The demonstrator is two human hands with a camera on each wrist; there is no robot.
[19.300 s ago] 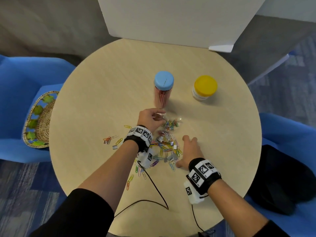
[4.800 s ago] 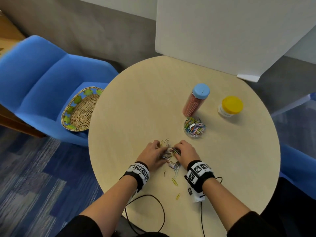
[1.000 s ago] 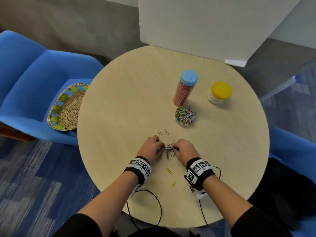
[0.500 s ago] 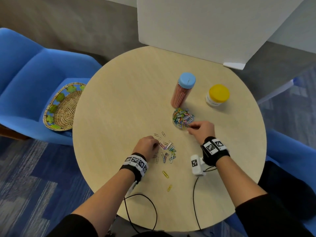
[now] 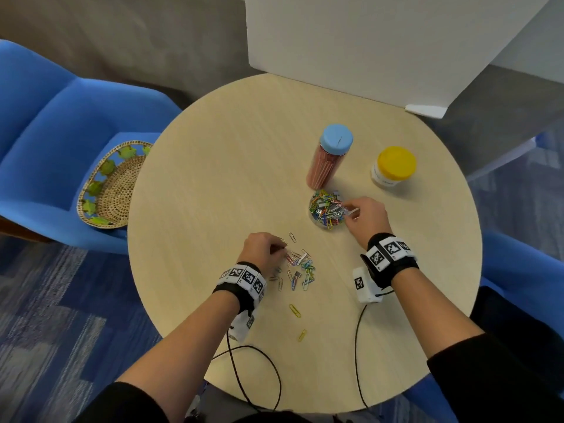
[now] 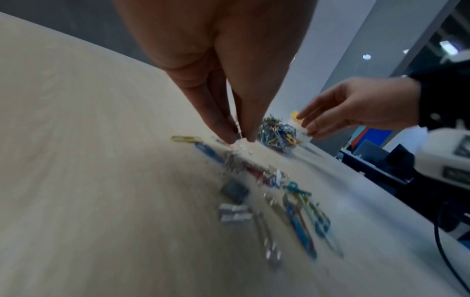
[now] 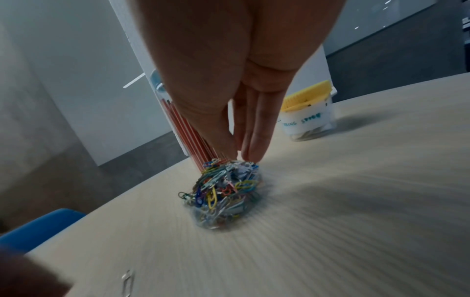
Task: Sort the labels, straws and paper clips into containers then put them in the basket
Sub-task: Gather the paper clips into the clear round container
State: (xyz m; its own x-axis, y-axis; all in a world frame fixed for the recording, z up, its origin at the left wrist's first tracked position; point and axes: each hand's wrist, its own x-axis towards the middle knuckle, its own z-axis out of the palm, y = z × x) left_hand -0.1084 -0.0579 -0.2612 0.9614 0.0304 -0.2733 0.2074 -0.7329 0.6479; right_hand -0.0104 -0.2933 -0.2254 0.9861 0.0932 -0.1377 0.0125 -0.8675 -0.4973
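Loose paper clips (image 5: 300,270) (image 6: 292,201) lie in a small scatter at the table's middle front. My left hand (image 5: 282,247) (image 6: 239,138) pinches a few of them between thumb and fingertips at the scatter's far-left edge. A low clear container (image 5: 328,209) (image 7: 223,193) is heaped with coloured clips. My right hand (image 5: 348,210) (image 7: 239,156) hovers at its right rim with fingers straight, the tips touching the top of the heap. Behind it stand a tall blue-lidded jar of red straws (image 5: 328,160) and a yellow-lidded jar of labels (image 5: 393,167).
A woven basket (image 5: 113,184) lies on the blue chair (image 5: 55,132) left of the round table (image 5: 229,178). Two stray yellow clips (image 5: 294,310) lie nearer me. Wrist cables (image 5: 259,377) trail over the front edge. A white board (image 5: 366,41) stands at the far edge.
My right hand left the loose pile, travelled to the clip container and now has its fingers spread over the heap. My left hand stayed at the pile, pinching clips.
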